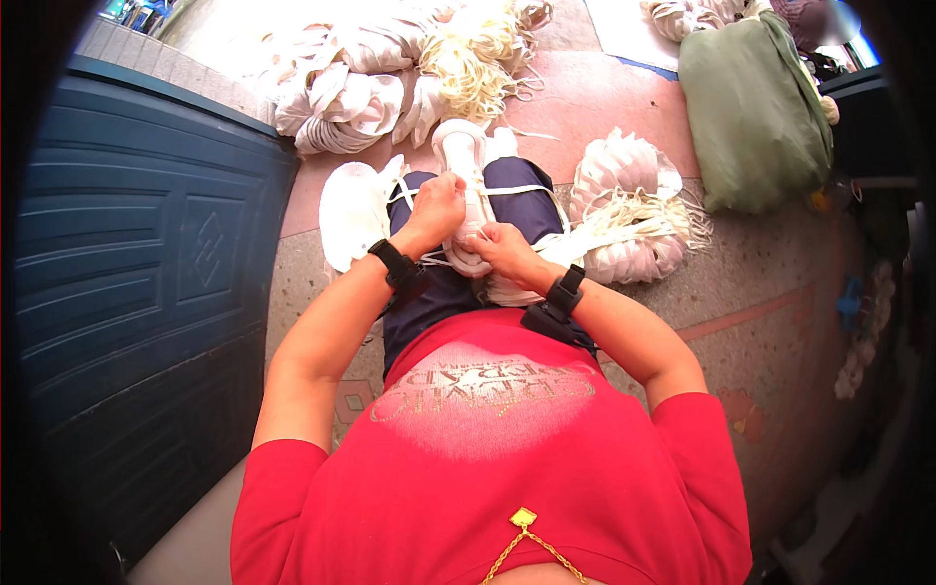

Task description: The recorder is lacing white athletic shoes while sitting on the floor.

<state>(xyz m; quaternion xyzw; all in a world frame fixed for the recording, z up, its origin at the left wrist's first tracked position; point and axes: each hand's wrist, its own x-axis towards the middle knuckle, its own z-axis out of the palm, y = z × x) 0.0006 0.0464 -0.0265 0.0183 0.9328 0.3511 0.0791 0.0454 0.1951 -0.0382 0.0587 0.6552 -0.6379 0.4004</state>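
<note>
A seated person in a red shirt (487,468) bends over a white shoe-shaped piece (458,146), which lies lengthwise above the lap, between the knees of the dark trousers (517,174). Both hands are narrow, fingers drawn in on the piece: the left hand (441,207) at its middle, the right hand (499,252) nearer the body, by its close end. Whether a cord is also pinched between the fingertips is too small to tell. A white cord (524,188) crosses the right thigh, and a fan of white pieces (624,166) with a bundle of loose cords (634,222) sits beyond it. For fine work like this, it would probably help to steady the piece with one hand and draw with the other, pulling evenly so the soft material does not pucker, and keeping the cord over the thigh free of snags and twists.
</note>
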